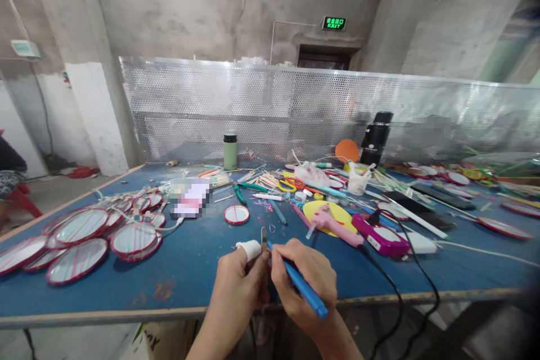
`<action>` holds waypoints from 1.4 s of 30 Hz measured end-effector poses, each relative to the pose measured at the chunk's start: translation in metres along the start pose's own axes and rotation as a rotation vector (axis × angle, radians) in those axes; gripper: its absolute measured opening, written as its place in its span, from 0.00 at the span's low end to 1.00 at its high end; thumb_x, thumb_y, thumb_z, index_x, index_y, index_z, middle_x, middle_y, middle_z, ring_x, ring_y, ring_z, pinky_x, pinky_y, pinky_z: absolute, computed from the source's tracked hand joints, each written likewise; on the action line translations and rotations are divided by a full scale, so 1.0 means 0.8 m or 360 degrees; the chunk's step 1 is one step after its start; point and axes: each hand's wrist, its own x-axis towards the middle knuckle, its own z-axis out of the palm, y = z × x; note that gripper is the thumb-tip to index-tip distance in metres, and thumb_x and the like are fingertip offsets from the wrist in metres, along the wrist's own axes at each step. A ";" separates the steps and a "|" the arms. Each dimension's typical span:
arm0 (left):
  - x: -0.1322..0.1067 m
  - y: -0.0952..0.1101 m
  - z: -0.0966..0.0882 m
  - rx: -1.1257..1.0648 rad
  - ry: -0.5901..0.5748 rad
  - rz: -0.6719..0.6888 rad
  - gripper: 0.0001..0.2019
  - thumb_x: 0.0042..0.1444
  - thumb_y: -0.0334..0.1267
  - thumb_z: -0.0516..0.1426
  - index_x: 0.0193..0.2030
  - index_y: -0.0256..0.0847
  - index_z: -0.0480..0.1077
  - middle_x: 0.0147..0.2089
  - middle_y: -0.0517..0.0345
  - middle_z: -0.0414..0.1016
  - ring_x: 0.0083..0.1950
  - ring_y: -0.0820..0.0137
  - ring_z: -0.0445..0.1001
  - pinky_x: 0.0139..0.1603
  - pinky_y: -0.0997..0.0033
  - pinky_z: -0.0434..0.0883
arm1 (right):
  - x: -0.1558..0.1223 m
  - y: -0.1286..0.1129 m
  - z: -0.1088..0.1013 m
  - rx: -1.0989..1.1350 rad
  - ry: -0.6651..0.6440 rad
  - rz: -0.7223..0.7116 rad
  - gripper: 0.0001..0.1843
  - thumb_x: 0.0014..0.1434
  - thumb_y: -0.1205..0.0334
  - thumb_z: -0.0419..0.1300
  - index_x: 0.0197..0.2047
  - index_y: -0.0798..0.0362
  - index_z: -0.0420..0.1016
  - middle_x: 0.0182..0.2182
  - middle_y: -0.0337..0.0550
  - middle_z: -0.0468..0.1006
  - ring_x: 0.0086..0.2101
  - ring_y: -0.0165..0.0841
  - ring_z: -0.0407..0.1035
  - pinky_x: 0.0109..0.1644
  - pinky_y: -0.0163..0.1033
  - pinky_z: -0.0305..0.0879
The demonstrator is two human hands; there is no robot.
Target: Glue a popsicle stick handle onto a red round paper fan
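Note:
Near the table's front edge my left hand [238, 275] is closed, pinching a small narrow wooden stick [264, 236] that stands up from the fingers. White wrapping [251, 249] covers one of its digits. Close beside it, my right hand [304, 275] is wrapped round a blue pen [306, 289], its tip pointing at the stick; whether they touch I cannot tell. Just beyond the hands lie a small heart-shaped piece [272, 228] and a round red-rimmed disc [237, 214]. A pink glue gun [331, 224] rests on a yellow disc [348, 214] to the right.
Red-rimmed discs [78, 261] are piled on the left by a phone [192, 198] on a cable. A magenta device [379, 234] with black cords sits right. Pliers [241, 196], loose sticks, a green bottle [230, 152] and a black flask [377, 138] stand or lie farther back.

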 end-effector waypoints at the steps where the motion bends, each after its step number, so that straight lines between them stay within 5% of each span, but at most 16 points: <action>1: 0.000 -0.001 0.000 0.0006 0.0001 0.0007 0.19 0.61 0.52 0.54 0.27 0.40 0.66 0.18 0.64 0.65 0.19 0.74 0.64 0.19 0.78 0.60 | 0.000 0.000 0.000 0.0002 -0.0003 -0.0001 0.05 0.61 0.73 0.60 0.39 0.54 0.74 0.26 0.40 0.77 0.28 0.30 0.73 0.37 0.35 0.69; 42: -0.001 -0.001 0.000 -0.0054 -0.0009 -0.0010 0.18 0.60 0.52 0.55 0.26 0.40 0.64 0.17 0.65 0.63 0.19 0.75 0.62 0.19 0.79 0.59 | -0.001 0.000 -0.002 0.0099 -0.0078 -0.0018 0.07 0.61 0.74 0.59 0.39 0.54 0.73 0.26 0.40 0.76 0.27 0.30 0.71 0.34 0.36 0.68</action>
